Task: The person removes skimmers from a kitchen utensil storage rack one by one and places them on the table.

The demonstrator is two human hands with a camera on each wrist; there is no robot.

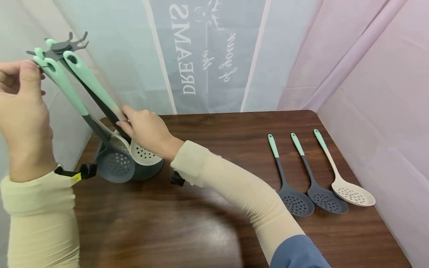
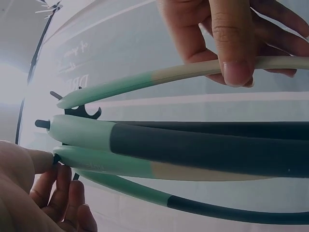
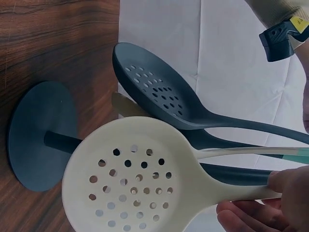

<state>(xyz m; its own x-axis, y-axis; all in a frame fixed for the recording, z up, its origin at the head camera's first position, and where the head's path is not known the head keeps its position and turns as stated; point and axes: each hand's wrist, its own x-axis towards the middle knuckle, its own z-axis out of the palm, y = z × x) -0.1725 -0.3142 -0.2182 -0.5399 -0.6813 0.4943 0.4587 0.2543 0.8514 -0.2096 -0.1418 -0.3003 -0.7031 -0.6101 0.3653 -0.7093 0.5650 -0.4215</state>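
At the table's left stands a dark utensil stand point(image 1: 62, 47) with a hooked top and a round base point(image 3: 41, 140). Several mint-handled utensils hang from it. My right hand point(image 1: 147, 130) pinches the handle of a cream skimmer point(image 3: 130, 174), between thumb and fingers. This skimmer's mint end lies at one of the hooks point(image 2: 87, 111). My left hand point(image 1: 23, 89) pinches the tip of another hook between thumb and fingers, beside the mint handles. A dark grey skimmer point(image 1: 115, 164) hangs in front, nearest my left wrist. Other utensils behind are partly hidden.
On the right of the brown wooden table point(image 1: 207, 223) lie a dark grey skimmer point(image 1: 296, 201), a second dark grey skimmer point(image 1: 326, 197) and another cream skimmer point(image 1: 353, 193). A printed curtain point(image 1: 214, 56) hangs behind; pale cloth point(image 1: 378, 111) borders the right side.
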